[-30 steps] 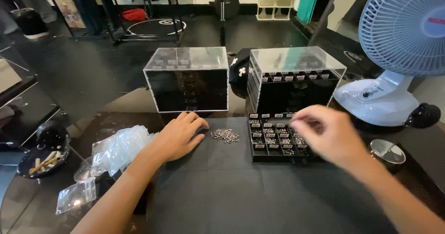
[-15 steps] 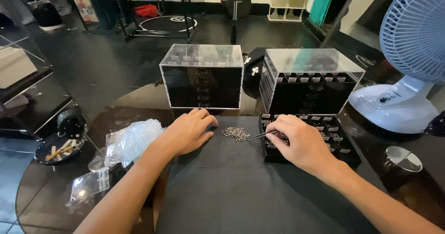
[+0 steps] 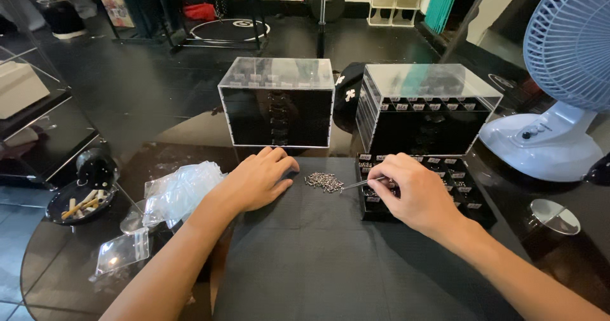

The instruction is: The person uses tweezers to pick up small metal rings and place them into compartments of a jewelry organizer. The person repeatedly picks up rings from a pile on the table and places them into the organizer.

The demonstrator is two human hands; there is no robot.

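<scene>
My right hand [image 3: 413, 192] grips thin metal tweezers [image 3: 359, 183], whose tips point left at a small pile of tiny metal pieces [image 3: 323, 180] on the dark mat [image 3: 318, 257]. My left hand [image 3: 257, 180] rests flat on the mat just left of the pile, fingers loosely together, holding nothing. Under my right hand lies a black divided tray [image 3: 457, 187] with many small labelled compartments, partly hidden by the hand.
Two clear acrylic drawer boxes [image 3: 277, 102] [image 3: 426, 108] stand behind the mat. A white desk fan [image 3: 559, 79] is at the right, a small round metal lid [image 3: 554, 216] before it. Clear plastic bags [image 3: 175, 191] and a dark dish [image 3: 79, 200] lie left on the round glass table.
My right hand has come down from above the tray and moved left, bringing the tweezers' tips to the pile of metal pieces. The left hand stayed in place.
</scene>
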